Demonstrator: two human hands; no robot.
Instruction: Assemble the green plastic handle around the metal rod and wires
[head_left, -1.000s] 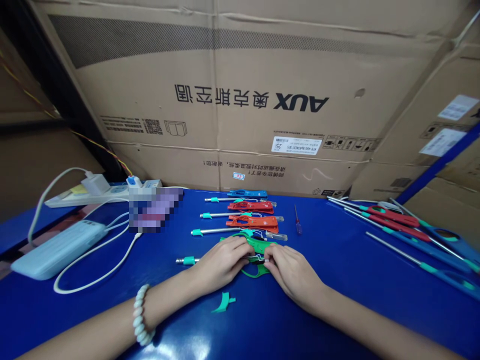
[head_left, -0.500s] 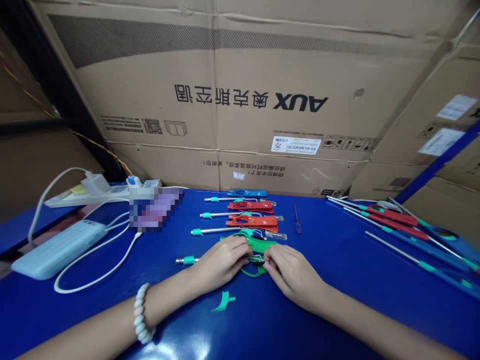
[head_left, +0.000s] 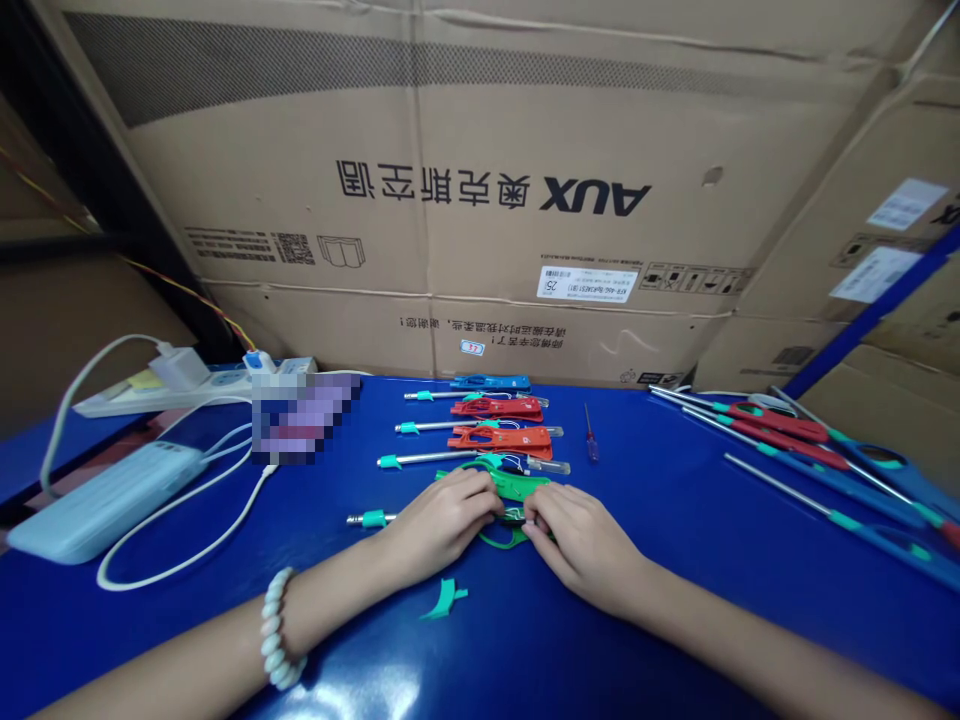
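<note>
Fingers of my left hand (head_left: 448, 512) pinch the inner parts of a partly taken-apart long-neck lighter, over its metal tube (head_left: 373, 519) with a teal collar. My right hand (head_left: 583, 540) is closed at the other end of those parts, fingertips near thin white wires. One green lighter housing half (head_left: 525, 487) lies just beyond my fingers; a second green piece (head_left: 504, 540) shows beneath them. The exact grip is hidden by the fingers. Nearer me lies a loose teal trigger (head_left: 448, 599).
Beyond are orange (head_left: 517, 440), red (head_left: 506, 408) and blue housings (head_left: 495, 383) with tubes. A small screwdriver (head_left: 592, 445) lies right of them. Several whole lighters (head_left: 795, 440) are at right. A power bank (head_left: 112, 500) with cables lies left. Cardboard (head_left: 480, 130) stands behind.
The whole view has shifted slightly left. Both hands keep almost the same hold on the lighter's parts, with only slight finger movement.
</note>
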